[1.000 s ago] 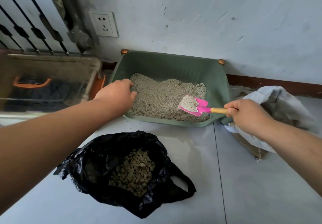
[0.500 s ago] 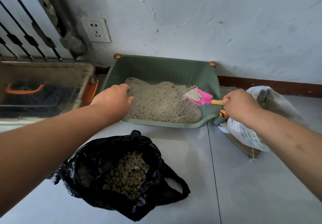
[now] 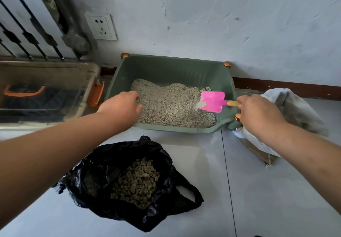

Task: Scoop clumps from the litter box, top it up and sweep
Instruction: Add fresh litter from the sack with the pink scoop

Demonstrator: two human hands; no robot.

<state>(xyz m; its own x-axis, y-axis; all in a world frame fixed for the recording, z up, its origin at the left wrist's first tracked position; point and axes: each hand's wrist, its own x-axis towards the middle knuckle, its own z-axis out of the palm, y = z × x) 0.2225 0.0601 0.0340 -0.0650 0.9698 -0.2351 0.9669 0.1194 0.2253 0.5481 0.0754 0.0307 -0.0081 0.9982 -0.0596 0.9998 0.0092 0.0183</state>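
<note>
A green litter box [image 3: 166, 67] stands against the wall, holding grey litter [image 3: 169, 104]. My left hand [image 3: 121, 107] grips its front left rim. My right hand [image 3: 258, 113] holds the wooden handle of a small pink shovel [image 3: 213, 101] over the box's right side. The blade is tipped and litter pours off its lower left edge. In front, an open black rubbish bag [image 3: 103, 177] on the floor holds a pile of brownish clumps [image 3: 136, 181].
A grey-white sack [image 3: 287, 111] lies right of the box, behind my right wrist. A clear storage bin [image 3: 48, 89] with orange latches sits at the left under a barred window. A wall socket [image 3: 101, 26] is above the box. The floor is pale tile.
The shovel has gone from level and loaded to tipped over the box's right side, spilling its litter. My left hand stays on the rim. The camera has tilted slightly.
</note>
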